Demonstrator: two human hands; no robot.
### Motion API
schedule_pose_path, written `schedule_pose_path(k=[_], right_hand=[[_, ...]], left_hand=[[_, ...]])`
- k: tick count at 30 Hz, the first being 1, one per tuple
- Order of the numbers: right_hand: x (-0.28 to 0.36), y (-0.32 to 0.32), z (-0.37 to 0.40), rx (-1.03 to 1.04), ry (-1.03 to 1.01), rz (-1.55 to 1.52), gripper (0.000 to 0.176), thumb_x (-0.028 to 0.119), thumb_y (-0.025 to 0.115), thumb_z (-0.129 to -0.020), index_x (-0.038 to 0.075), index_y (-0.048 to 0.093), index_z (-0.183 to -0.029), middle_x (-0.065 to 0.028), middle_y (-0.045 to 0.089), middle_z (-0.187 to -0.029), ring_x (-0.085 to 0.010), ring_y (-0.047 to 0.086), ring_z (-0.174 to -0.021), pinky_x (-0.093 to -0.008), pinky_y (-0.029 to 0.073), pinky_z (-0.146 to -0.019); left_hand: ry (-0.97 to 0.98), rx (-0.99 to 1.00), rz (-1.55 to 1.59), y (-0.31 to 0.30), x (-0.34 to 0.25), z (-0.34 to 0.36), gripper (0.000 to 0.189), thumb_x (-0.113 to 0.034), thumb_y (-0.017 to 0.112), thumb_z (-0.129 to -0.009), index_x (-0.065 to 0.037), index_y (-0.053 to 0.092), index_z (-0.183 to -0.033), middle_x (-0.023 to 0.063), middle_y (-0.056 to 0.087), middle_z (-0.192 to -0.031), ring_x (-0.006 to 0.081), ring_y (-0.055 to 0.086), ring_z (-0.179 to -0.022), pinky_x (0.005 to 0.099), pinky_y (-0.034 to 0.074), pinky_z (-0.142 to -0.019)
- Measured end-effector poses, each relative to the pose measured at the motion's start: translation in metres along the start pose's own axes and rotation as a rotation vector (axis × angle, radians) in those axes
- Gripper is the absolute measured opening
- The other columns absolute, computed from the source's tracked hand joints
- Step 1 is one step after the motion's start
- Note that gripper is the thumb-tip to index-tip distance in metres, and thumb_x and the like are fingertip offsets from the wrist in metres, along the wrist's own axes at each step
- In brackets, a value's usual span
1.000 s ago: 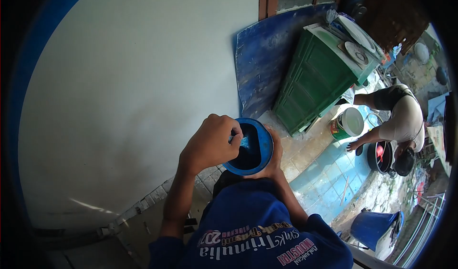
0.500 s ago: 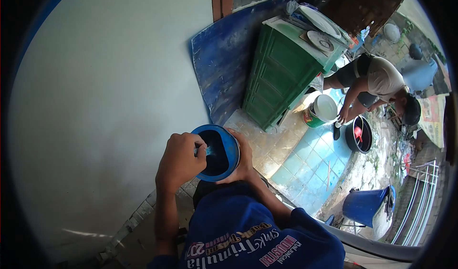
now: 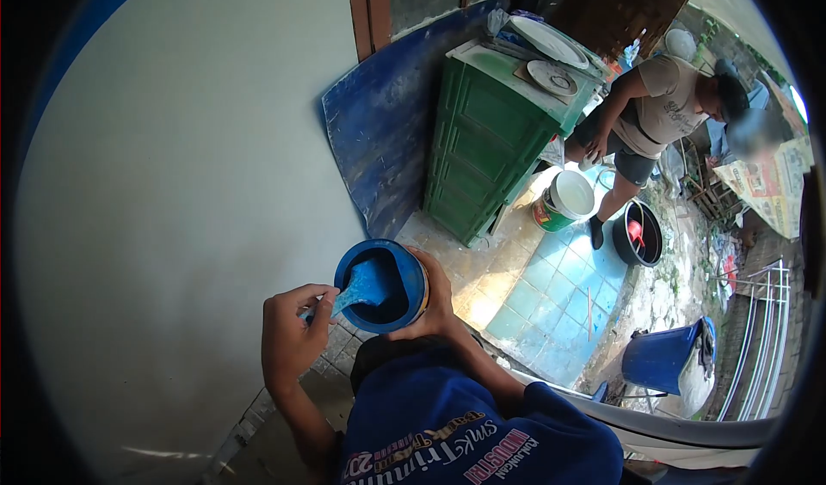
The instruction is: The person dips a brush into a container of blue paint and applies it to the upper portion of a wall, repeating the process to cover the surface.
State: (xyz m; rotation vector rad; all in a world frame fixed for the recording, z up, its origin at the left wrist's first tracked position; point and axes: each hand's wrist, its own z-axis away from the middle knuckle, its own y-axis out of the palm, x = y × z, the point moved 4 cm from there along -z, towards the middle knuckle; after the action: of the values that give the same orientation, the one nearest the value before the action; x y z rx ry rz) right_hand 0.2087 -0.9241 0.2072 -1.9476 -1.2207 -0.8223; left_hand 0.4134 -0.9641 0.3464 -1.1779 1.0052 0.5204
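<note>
My left hand (image 3: 297, 334) is closed, fingers pinched round the handle of what looks like a paintbrush (image 3: 366, 285). Its wide end is coated in bright blue and lies over the mouth of a round paint can (image 3: 416, 280) with a blue rim. Inside, the can is dark, and its contents are hard to make out. My right hand (image 3: 439, 300) is wrapped round the can's right side and supports it in front of my body; some of its fingers are hidden.
A pale wall (image 3: 172, 210) rises to my left. Beyond the can stand a blue board (image 3: 379, 132) and a green cabinet (image 3: 482, 132). A person (image 3: 662, 107) stands near a white bucket (image 3: 572, 194) and a black tub (image 3: 650, 248). A blue bin (image 3: 658, 365) is at right.
My left hand has drawn back leftward, and the brush's blue end now shows more fully at the can's mouth. The person at right has straightened up from bending. The view has shifted slightly.
</note>
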Motion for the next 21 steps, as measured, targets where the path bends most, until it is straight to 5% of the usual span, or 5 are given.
schedule_pose_path(k=[6,13,16,18,21], right_hand=[[-0.006,0.007,-0.002,-0.05,0.055,-0.035,0.116,0.047,0.093,-0.044,-0.001,0.042,-0.137,-0.0194,0.056,-0.126,-0.0352,0.057,-0.119,-0.0437,0.045,-0.101],[0.0,0.025,0.002,-0.051,0.034,-0.031,0.117,0.05,0.093,-0.043,-0.002,0.043,-0.135,-0.0193,0.055,-0.126,-0.0343,0.058,-0.119,-0.0429,0.045,-0.101],[0.003,0.037,0.007,-0.019,0.023,-0.014,0.119,0.053,0.094,-0.042,-0.002,0.044,-0.134,-0.0195,0.055,-0.126,-0.035,0.057,-0.119,-0.0436,0.045,-0.101],[0.006,0.052,0.008,0.006,0.01,-0.008,0.119,0.055,0.094,-0.042,-0.002,0.044,-0.134,-0.0197,0.055,-0.126,-0.0354,0.057,-0.119,-0.0439,0.044,-0.101],[0.017,0.075,0.019,0.014,0.032,-0.035,0.121,0.057,0.093,-0.042,-0.003,0.043,-0.135,-0.0197,0.056,-0.126,-0.0345,0.057,-0.119,-0.0445,0.044,-0.101]], left_hand=[[-0.135,-0.128,0.145,-0.005,0.025,0.02,0.022,-0.01,0.06,-0.096,0.008,0.069,-0.104,0.0131,0.07,-0.077,0.0102,0.06,-0.053,0.0245,0.045,-0.045],[-0.017,-0.13,0.095,-0.018,0.051,0.035,0.025,-0.014,0.058,-0.097,0.006,0.068,-0.11,0.0103,0.069,-0.083,0.0133,0.066,-0.068,0.0254,0.049,-0.058],[-0.007,-0.137,-0.124,-0.027,0.057,0.047,0.022,-0.011,0.057,-0.096,0.005,0.068,-0.107,0.0161,0.069,-0.08,0.0196,0.069,-0.067,0.0303,0.051,-0.064],[-0.025,-0.163,-0.284,-0.037,0.055,0.052,0.018,-0.009,0.056,-0.092,0.001,0.068,-0.099,0.0224,0.068,-0.087,0.038,0.067,-0.077,0.044,0.052,-0.071],[0.001,-0.156,-0.414,-0.054,0.057,0.066,0.019,-0.011,0.055,-0.094,0.002,0.068,-0.101,0.0218,0.067,-0.081,0.0321,0.069,-0.07,0.0367,0.052,-0.066]])
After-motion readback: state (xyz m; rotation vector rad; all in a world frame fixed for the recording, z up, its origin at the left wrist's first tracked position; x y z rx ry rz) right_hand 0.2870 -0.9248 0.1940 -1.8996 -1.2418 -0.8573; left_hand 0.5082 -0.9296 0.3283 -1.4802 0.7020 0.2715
